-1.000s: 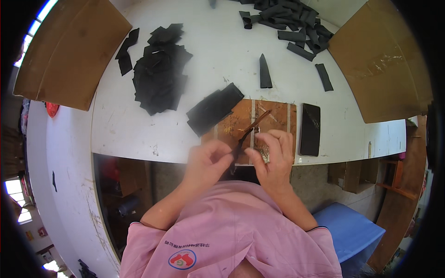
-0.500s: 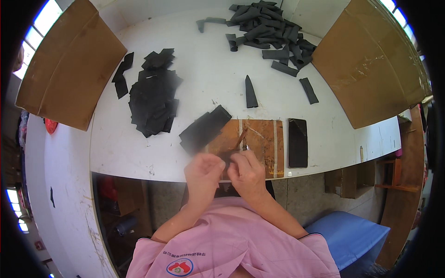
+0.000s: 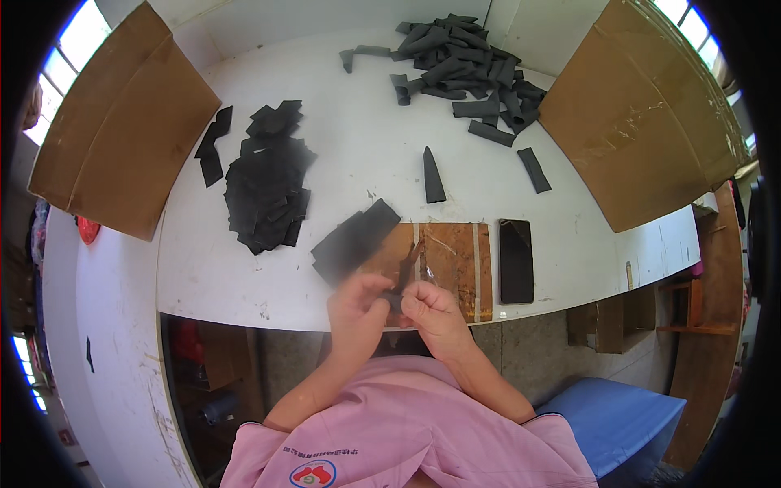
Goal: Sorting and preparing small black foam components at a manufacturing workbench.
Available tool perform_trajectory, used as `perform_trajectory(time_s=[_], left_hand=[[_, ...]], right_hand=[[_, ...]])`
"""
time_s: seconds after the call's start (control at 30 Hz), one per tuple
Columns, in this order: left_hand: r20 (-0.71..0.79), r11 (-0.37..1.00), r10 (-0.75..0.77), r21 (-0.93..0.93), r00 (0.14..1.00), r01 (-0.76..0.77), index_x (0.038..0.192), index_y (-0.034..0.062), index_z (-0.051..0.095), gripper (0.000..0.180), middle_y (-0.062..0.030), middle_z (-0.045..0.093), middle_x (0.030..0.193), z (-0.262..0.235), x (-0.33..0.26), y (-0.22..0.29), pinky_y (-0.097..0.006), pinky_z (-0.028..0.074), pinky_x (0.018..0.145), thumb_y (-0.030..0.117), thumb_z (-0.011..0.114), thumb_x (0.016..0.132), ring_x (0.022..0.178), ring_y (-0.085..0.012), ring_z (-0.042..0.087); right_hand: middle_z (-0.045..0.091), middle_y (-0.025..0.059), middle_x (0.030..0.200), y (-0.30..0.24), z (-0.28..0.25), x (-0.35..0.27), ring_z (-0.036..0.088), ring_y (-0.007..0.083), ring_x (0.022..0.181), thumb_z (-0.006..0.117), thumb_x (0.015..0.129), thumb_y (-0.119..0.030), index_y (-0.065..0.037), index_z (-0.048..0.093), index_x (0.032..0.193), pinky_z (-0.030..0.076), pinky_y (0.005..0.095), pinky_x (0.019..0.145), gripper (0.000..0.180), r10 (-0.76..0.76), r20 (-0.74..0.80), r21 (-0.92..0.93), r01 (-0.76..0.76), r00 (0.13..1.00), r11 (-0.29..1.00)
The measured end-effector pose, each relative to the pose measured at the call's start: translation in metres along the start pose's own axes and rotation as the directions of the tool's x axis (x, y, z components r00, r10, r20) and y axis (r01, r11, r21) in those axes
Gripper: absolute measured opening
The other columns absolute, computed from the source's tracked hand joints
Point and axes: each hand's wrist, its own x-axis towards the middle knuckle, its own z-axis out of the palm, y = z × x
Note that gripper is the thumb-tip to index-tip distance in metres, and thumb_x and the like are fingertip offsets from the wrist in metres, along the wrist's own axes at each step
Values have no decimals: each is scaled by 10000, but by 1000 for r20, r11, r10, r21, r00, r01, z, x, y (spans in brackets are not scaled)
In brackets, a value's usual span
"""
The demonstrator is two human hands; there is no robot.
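Close to the table's front edge, my left hand (image 3: pixel 356 313) and my right hand (image 3: pixel 435 315) pinch a small black fabric piece (image 3: pixel 393 302) between them. Both hands have their fingers closed, and much of the piece is hidden behind them. Under and beyond them lies a worn brown board (image 3: pixel 457 272) with pale strips. A thin dark brown strip-like thing (image 3: pixel 411 262) slants up over the board just past my fingers; its kind is unclear. A small stack of flat black pieces (image 3: pixel 355 240) overlaps the board's left side, partly blurred.
Flat black pieces (image 3: pixel 267 191) are heaped at left, rolled black pieces (image 3: pixel 464 65) at the back. One pointed black piece (image 3: pixel 434 177) lies mid-table. A black phone (image 3: pixel 516 262) rests right of the board. Cardboard sheets (image 3: pixel 122 122) (image 3: pixel 643 122) stand on both sides.
The view has shifted slightly, so the table sits lower. My hands have come together with the black piece between them; the left hand, blurred and raised before, now grips its left end.
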Motion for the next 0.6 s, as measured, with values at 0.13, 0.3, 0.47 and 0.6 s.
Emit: perform_trajectory(time_s=[0.13, 0.3, 0.47, 0.6], left_hand=[[299, 912, -153, -324, 942, 250, 981, -8, 505, 335, -65, 550, 856, -18, 1, 8, -166, 347, 431, -129, 459, 673, 554, -49, 481], [388, 852, -139, -421, 911, 310, 1063, -28, 474, 411, -74, 547, 809, -21, -10, 29, -162, 267, 365, -124, 475, 663, 468, -24, 406], [666, 460, 9, -665, 745, 589, 1117, -78, 430, 473, -74, 537, 708, -29, -11, 27, -165, 252, 359, -76, 497, 649, 447, -34, 405], [672, 575, 249, -682, 697, 452, 1128, -81, 426, 475, -46, 547, 621, -27, -12, 33, -146, 298, 418, -64, 531, 665, 462, -48, 447]], right_hand=[[453, -45, 687, 1, -3, -2, 415, 54, 613, 561, 827, -222, -74, 515, 741, 341, 201, 574, 176, -1, 19, 22, 1, 1000, 1000], [410, -30, 727, -12, 8, -8, 375, 62, 674, 542, 836, -227, -50, 479, 710, 301, 190, 620, 226, -126, 123, -28, 131, 984, 991], [406, 0, 768, -29, 26, -20, 381, 84, 705, 545, 833, -206, -36, 480, 721, 316, 207, 643, 214, -123, 252, -51, 140, 960, 989], [392, 8, 762, -37, 41, -24, 392, 94, 703, 548, 828, -164, -29, 480, 721, 330, 210, 648, 185, -184, 264, -136, 226, 947, 965]])
